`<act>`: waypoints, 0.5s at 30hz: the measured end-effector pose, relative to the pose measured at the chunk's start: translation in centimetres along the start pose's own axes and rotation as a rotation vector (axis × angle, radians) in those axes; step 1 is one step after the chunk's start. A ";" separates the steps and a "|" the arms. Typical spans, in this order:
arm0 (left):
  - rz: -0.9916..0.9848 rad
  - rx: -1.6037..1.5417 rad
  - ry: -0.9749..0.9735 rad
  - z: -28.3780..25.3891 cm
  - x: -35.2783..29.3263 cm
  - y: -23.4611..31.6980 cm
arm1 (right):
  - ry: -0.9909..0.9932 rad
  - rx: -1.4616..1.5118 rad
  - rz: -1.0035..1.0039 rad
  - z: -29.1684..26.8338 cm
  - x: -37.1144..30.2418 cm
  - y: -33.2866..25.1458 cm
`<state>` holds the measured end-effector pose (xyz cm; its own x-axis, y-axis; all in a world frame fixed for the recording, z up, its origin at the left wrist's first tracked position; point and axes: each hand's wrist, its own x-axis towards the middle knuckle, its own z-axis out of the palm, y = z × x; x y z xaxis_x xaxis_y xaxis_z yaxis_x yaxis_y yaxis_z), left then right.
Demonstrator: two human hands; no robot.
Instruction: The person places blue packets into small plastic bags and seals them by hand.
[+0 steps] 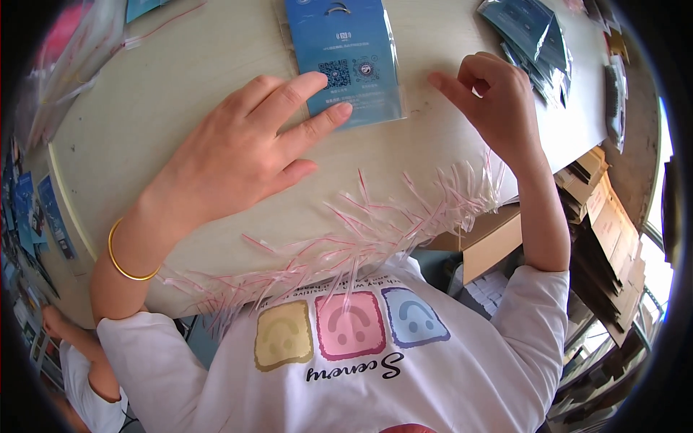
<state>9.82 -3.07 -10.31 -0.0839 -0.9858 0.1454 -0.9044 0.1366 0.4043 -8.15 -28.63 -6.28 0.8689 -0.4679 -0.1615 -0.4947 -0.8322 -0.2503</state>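
A flat blue printed card in a clear plastic sleeve [354, 86] lies on the table at the top middle, two square code patterns on it. My left hand [245, 144] is spread, palm down. Its index and middle fingertips rest on the card's lower left part; the hand holds nothing. To the right of the card, apart from it, my right hand [494, 97] hovers with loosely curled fingers. Its thumb points left, away from the fingers, and I see nothing between them. Many thin clear strips with red lines [354, 245] cling in a heap along the table's near edge.
More blue sleeved packs [530, 47] lie in a pile at the far right. Clear plastic bags [79, 79] are at the far left. Below the table's right side stands an open cardboard box [491, 245], beside stacked flat cardboard [610, 238]. Another person's arm [79, 339] shows at lower left.
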 end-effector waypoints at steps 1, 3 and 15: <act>0.000 0.006 -0.001 0.0 0.0 0.0 | 0.045 0.046 0.006 0.1 0.2 -0.1; 0.002 0.018 -0.005 0.0 0.0 0.0 | 0.114 0.108 -0.051 0.6 0.5 -1.0; 0.034 0.019 0.001 -0.3 -0.1 -0.4 | 0.024 0.463 -0.102 1.3 1.6 -1.2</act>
<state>10.34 -3.03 -10.20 -0.1137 -0.9806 0.1599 -0.9090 0.1676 0.3816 -6.16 -27.97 -7.43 0.9108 -0.4021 -0.0934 -0.3579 -0.6568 -0.6637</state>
